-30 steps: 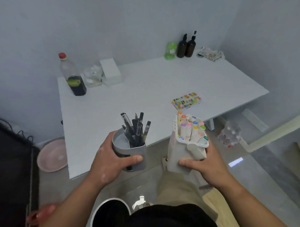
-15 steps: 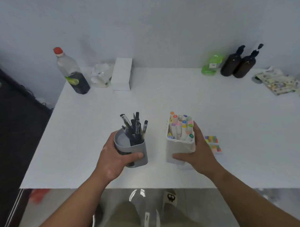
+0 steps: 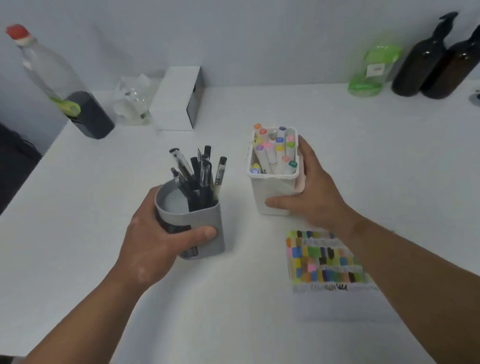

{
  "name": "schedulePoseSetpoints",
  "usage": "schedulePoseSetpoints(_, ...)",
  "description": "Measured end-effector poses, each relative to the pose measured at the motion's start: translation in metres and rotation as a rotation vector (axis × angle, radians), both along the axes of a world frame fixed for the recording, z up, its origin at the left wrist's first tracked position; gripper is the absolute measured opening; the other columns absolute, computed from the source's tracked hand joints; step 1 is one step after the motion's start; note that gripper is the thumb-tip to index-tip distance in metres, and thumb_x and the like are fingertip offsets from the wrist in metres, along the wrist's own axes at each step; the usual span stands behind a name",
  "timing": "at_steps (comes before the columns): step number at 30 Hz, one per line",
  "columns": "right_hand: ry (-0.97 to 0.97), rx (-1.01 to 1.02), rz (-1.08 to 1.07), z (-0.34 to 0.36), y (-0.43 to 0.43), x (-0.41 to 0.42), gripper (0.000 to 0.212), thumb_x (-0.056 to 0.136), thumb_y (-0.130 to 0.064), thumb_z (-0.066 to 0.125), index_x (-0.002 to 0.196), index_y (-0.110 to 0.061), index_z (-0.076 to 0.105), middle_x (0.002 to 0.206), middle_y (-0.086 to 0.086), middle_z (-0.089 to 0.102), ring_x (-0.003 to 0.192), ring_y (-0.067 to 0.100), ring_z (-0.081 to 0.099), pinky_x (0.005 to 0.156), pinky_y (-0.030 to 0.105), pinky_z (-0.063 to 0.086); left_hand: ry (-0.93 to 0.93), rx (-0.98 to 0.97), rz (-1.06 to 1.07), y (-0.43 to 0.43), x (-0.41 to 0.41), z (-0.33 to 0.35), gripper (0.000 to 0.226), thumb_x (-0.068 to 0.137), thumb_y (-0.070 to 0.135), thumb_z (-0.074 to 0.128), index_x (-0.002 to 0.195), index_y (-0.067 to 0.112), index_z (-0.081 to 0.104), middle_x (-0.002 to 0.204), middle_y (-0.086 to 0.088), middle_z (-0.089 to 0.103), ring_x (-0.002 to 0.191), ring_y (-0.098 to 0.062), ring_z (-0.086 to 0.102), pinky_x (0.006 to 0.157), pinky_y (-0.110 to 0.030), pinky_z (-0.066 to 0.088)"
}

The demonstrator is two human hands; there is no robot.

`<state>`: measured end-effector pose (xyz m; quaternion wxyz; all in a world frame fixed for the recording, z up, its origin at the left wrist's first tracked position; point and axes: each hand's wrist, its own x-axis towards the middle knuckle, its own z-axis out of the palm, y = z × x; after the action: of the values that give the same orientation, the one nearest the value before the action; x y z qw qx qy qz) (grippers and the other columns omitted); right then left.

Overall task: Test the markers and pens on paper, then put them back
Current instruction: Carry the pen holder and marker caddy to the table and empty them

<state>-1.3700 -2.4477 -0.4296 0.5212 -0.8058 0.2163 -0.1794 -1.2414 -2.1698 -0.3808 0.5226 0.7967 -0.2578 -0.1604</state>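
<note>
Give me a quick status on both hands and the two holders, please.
Left hand grips grey pen cup. Right hand grips white marker box. Both upright. Colour-swatch sheet beside right wrist, clear of both.

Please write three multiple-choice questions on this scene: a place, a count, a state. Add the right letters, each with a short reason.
1. Where is the colour-swatch paper?
A. on the table, nearer the person than the white marker box
B. leaning on the wall
C. on the floor

2. How many dark bottles stand at the back right?
A. one
B. two
C. four

3. What does the left hand do?
A. lies flat
B. grips the grey pen cup
C. pinches one pen

1 A: it lies before the box. 2 B: two stand together. 3 B: its thumb wraps the cup.
</note>
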Motion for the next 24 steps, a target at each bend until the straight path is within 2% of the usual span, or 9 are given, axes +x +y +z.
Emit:
schedulePoseSetpoints(2, -0.063, -0.035, 0.001, -0.015, -0.002, 0.008, 0.124, 0.052, -0.044, 0.097, 0.152, -0.053, 0.024, 0.137, -0.043, 0.05, 0.122, -0.016, 0.053, 0.096, 0.009, 0.047, -0.038, -0.064, -0.006, 0.002, -0.001, -0.014, 0.083, 0.037, 0.06, 0.092, 0.114, 0.052, 0.059, 0.11, 0.02, 0.071, 0.098, 0.001, 0.068, 0.068, -0.015, 0.054)
schedulePoseSetpoints(5, -0.128, -0.035, -0.032, -0.022, -0.01, 0.017, 0.133, 0.051, -0.043, 0.098, 0.159, -0.039, 0.02, 0.151, -0.026, 0.048, 0.132, 0.0, 0.053, 0.109, 0.038, 0.05, -0.035, -0.138, -0.031, 0.001, -0.001, -0.024, 0.086, 0.036, 0.064, 0.093, 0.114, 0.046, 0.063, 0.112, 0.013, 0.073, 0.102, -0.009, 0.07, 0.08, -0.033, 0.056)
schedulePoseSetpoints(7, -0.162, -0.059, -0.045, -0.028, -0.008, 0.017, 0.133, 0.051, -0.04, 0.099, 0.159, -0.036, 0.022, 0.151, -0.021, 0.049, 0.132, 0.004, 0.054, 0.108, 0.042, 0.051, -0.055, -0.181, -0.043, 0.009, -0.012, -0.03, 0.088, 0.036, 0.062, 0.095, 0.115, 0.042, 0.064, 0.112, 0.009, 0.074, 0.104, -0.015, 0.071, 0.082, -0.038, 0.057)
schedulePoseSetpoints(13, -0.148, -0.086, -0.165, -0.018, 0.019, 0.007, 0.115, 0.059, -0.032, 0.098, 0.152, -0.022, 0.031, 0.141, -0.008, 0.059, 0.124, 0.017, 0.06, 0.107, 0.046, 0.05, 0.044, -0.213, -0.046, 0.045, -0.042, -0.025, 0.09, 0.033, 0.055, 0.098, 0.114, 0.036, 0.066, 0.108, 0.006, 0.074, 0.1, -0.016, 0.071, 0.076, -0.029, 0.057)
schedulePoseSetpoints(16, -0.005, -0.091, -0.287, -0.007, 0.036, -0.005, 0.132, 0.067, -0.04, 0.094, 0.163, -0.021, 0.006, 0.151, 0.002, 0.052, 0.132, 0.026, 0.054, 0.101, 0.029, 0.042, 0.03, -0.121, -0.074, 0.065, -0.054, -0.02, 0.084, 0.033, 0.051, 0.098, 0.11, 0.042, 0.064, 0.104, 0.01, 0.074, 0.095, -0.011, 0.071, 0.077, -0.032, 0.057)
schedulePoseSetpoints(19, 0.032, -0.114, -0.425, 0.003, 0.063, -0.028, 0.12, 0.073, -0.033, 0.089, 0.161, -0.014, 0.01, 0.146, 0.013, 0.052, 0.131, 0.034, 0.053, 0.089, 0.031, 0.043, -0.022, -0.034, -0.075, 0.076, -0.054, -0.013, 0.076, 0.037, 0.049, 0.096, 0.106, 0.047, 0.063, 0.1, 0.017, 0.073, 0.087, -0.002, 0.07, 0.071, -0.026, 0.055)
schedulePoseSetpoints(21, -0.016, -0.191, -0.432, 0.001, 0.09, -0.049, 0.106, 0.075, -0.025, 0.083, 0.159, -0.018, 0.019, 0.147, 0.011, 0.05, 0.127, 0.03, 0.056, 0.095, 0.034, 0.047, -0.109, 0.063, -0.073, 0.081, -0.051, -0.007, 0.076, 0.038, 0.052, 0.093, 0.106, 0.047, 0.06, 0.097, 0.018, 0.071, 0.086, -0.003, 0.067, 0.07, -0.024, 0.052)
schedulePoseSetpoints(22, -0.037, -0.22, -0.359, -0.002, 0.105, -0.061, 0.103, 0.075, -0.025, 0.082, 0.158, -0.024, 0.023, 0.146, 0.005, 0.05, 0.122, 0.023, 0.06, 0.097, 0.035, 0.05, -0.198, 0.139, -0.07, 0.081, -0.049, -0.005, 0.077, 0.038, 0.055, 0.09, 0.107, 0.046, 0.058, 0.095, 0.017, 0.07, 0.086, -0.004, 0.065, 0.07, -0.024, 0.051)
schedulePoseSetpoints(24, -0.035, -0.246, -0.107, -0.011, 0.134, -0.079, 0.106, 0.071, -0.034, 0.085, 0.156, -0.038, 0.021, 0.143, -0.012, 0.048, 0.109, -0.001, 0.062, 0.088, 0.024, 0.053, -0.425, 0.293, -0.1, 0.079, -0.045, 0.0, 0.081, 0.039, 0.062, 0.082, 0.112, 0.044, 0.053, 0.097, 0.018, 0.065, 0.089, -0.005, 0.061, 0.071, -0.026, 0.051)
